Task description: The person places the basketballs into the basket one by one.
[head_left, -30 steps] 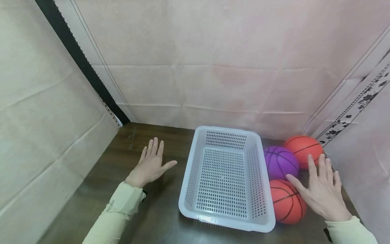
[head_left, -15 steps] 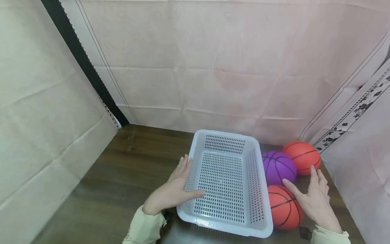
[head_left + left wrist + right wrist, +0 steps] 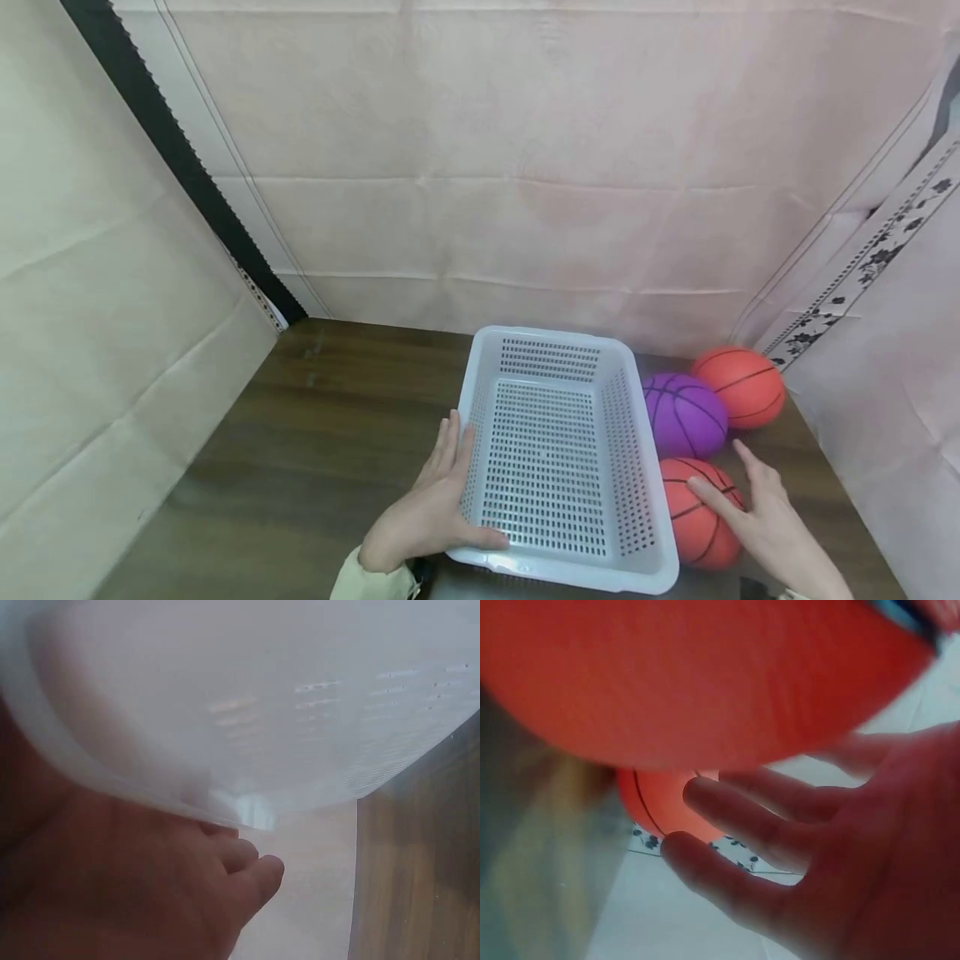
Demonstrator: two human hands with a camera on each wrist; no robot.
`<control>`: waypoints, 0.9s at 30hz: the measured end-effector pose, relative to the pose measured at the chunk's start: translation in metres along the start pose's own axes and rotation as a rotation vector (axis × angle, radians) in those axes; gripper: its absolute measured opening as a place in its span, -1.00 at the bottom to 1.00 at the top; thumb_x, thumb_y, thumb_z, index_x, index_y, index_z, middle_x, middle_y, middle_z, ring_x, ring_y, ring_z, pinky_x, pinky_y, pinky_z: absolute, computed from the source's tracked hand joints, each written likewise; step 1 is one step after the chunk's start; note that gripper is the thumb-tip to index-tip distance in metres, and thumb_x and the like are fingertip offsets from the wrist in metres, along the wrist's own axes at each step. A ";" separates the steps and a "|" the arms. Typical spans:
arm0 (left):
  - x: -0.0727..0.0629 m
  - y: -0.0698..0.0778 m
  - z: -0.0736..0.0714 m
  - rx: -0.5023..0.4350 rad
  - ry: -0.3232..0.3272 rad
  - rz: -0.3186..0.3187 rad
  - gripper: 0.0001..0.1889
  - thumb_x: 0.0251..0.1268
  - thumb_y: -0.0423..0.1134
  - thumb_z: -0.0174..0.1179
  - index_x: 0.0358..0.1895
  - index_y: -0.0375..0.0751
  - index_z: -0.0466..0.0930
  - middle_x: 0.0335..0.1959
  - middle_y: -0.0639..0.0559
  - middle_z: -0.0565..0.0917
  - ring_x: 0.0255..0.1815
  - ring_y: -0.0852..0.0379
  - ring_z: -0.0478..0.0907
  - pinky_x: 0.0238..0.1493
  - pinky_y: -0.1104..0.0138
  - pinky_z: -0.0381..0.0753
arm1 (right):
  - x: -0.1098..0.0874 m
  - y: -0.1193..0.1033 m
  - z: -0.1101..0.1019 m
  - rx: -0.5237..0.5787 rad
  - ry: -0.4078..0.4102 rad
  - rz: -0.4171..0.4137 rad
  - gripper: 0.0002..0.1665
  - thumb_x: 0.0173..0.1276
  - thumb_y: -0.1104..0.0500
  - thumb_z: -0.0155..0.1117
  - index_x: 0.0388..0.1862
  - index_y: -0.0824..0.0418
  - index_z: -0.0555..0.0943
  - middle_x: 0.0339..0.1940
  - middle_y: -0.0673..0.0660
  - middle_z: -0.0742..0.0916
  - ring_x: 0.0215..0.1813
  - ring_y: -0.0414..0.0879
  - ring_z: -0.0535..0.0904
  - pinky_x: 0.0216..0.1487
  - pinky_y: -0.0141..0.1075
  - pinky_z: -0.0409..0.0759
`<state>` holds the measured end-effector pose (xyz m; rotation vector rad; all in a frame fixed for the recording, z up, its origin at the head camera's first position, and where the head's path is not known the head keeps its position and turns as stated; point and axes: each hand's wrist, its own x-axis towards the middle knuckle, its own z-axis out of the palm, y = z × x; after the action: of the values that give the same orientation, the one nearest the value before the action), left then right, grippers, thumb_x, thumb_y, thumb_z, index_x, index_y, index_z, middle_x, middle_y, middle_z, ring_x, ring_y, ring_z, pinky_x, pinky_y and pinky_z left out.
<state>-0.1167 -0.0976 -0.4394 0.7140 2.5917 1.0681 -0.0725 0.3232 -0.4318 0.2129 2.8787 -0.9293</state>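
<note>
Left hand (image 3: 427,518) astride the basket (image 3: 543,458) rim, right hand (image 3: 771,521) loose by the near red ball (image 3: 692,533)

Nearest me on the left, thumb inside and fingers outside, the left hand looks clamped on the basket at its near left corner. My worry is a one-sided pull: with only that corner held, I judge the basket could tip or swing on the table (image 3: 300,500), its right wall shoving the balls beside it.

On the right, the right hand has thumb and fingers apart, gripping nothing. The thumb overlaps the near red ball; whether they touch, I cannot tell. A glancing push could roll the ball, being round and with nothing visible pinning it.

Farther back, the purple ball (image 3: 682,417) sits right of the basket, and the far red ball (image 3: 742,387) lies beyond it by the right-hand cloth (image 3: 877,400). They are bunched, so a knock on one could pass along.

Against the frame just before, the left thumb is nearer, at the corner rather than partway along the left side. The right hand is nearer too, its fingertips clear of the far red ball. Basket and balls keep much the same arrangement.
</note>
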 end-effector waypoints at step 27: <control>0.036 -0.010 -0.017 0.068 0.018 -0.058 0.65 -0.54 0.28 0.60 0.53 -0.29 -0.50 0.50 -0.07 -0.65 0.54 -0.06 -0.54 0.47 -0.06 -0.26 | 0.024 -0.016 0.003 0.108 -0.013 -0.042 0.10 0.29 -0.30 0.26 0.51 0.28 0.01 0.30 0.44 0.43 0.27 0.32 0.37 0.13 0.21 0.38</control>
<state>-0.1571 -0.0947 -0.4363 0.6422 2.6588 0.9779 -0.0989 0.3112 -0.4282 0.1556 2.8342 -1.0911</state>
